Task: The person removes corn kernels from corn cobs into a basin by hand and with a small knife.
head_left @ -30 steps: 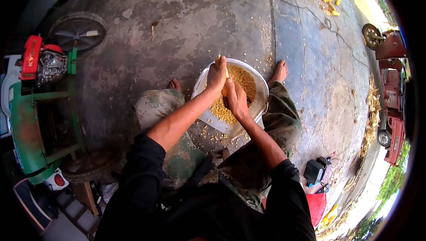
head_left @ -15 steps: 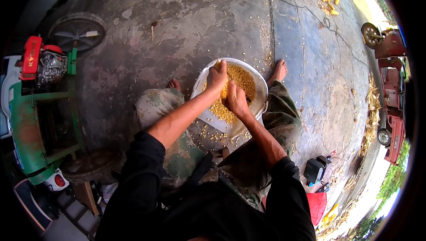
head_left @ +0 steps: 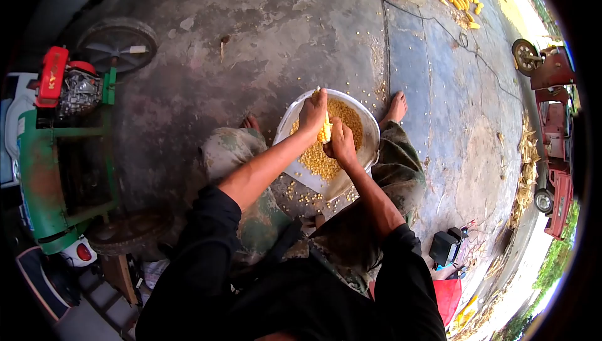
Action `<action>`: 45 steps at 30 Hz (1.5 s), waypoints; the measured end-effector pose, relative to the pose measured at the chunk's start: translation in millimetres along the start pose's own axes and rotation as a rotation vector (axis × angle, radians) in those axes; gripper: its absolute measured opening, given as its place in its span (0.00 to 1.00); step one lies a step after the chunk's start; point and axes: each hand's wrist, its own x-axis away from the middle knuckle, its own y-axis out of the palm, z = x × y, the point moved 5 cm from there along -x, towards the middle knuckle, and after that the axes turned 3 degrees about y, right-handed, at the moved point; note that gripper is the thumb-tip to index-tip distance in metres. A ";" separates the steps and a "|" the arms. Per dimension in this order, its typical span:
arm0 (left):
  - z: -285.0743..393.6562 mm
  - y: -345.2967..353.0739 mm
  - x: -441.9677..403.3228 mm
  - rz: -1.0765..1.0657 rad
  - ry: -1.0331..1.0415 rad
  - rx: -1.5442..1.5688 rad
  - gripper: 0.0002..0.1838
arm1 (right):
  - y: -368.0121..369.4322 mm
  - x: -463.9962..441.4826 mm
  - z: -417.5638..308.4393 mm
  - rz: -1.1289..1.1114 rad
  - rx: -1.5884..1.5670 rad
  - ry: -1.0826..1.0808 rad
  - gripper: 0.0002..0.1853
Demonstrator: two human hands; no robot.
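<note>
Corn cob (head_left: pixel 325 130) over a white basin (head_left: pixel 374 135)
My left hand (head_left: pixel 313 114) gripped it; my right hand (head_left: pixel 342 144) touched it, hold unclear.

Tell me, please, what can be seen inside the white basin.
The basin holds loose corn kernels. Above them, the left hand grips a cob, with the right hand close beside it. Both hands block part of the view; the basin's bottom beneath the kernels is hidden.
</note>
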 end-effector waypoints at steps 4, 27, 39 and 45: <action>-13.0 4.0 -1.4 -0.069 0.003 0.187 0.35 | -6.6 -1.9 -0.5 -0.090 0.005 0.030 0.28; 19.1 -9.0 32.0 -0.468 -0.154 0.638 0.32 | -43.9 5.6 -26.0 -0.061 0.024 -0.123 0.20; 18.5 -67.5 92.5 -0.381 0.004 0.724 0.24 | 35.2 103.3 -24.2 -0.493 -0.079 0.155 0.26; -9.2 -78.1 134.6 -0.432 -0.056 0.753 0.20 | 39.0 132.2 -2.2 -0.609 -0.046 0.173 0.23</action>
